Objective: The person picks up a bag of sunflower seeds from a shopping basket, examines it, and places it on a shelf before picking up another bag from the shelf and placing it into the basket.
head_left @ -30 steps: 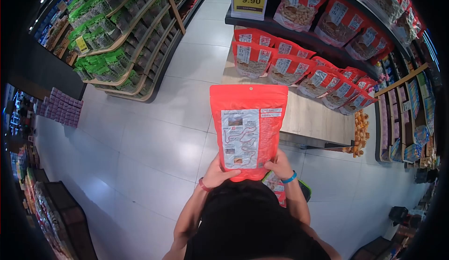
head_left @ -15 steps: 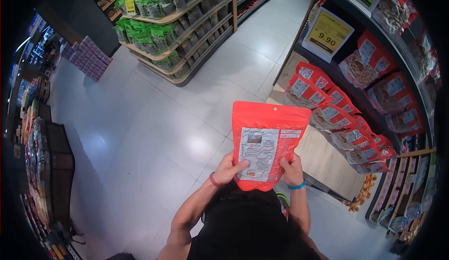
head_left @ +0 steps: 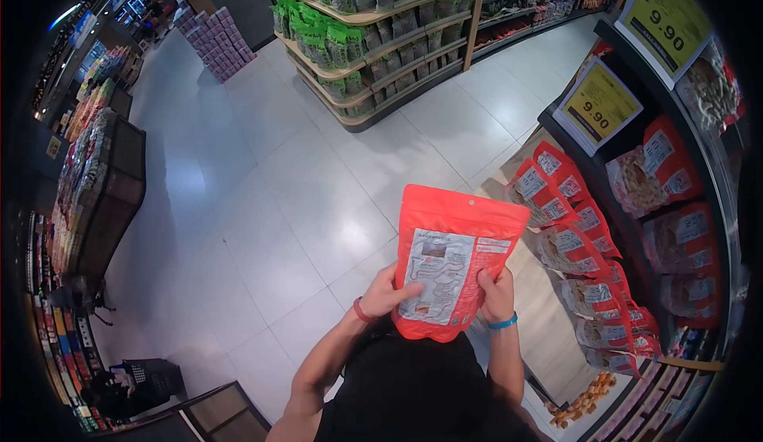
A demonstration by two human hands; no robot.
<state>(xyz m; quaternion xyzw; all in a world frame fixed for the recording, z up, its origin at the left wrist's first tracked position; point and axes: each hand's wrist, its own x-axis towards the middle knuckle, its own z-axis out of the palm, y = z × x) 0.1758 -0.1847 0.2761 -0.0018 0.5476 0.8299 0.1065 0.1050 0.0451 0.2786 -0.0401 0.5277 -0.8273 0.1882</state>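
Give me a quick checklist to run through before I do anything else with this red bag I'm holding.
1. Left hand grips the red bag at its lower left edge: ok.
2. Right hand grips its lower right edge: ok.
3. Bag upright, white label facing the camera: ok.
4. Label text readable: not ok, too small.
5. Top seal intact: cannot tell.
6. Nearer yellow price sign reads 9.90: ok.

Orange-red snack pouch is showing a white label traced with red lines.
A red wristband is circling the left wrist, a blue wristband the right; at three o'clock matching red packs are lining up under yellow price signs, green packets are filling twelve o'clock shelves.
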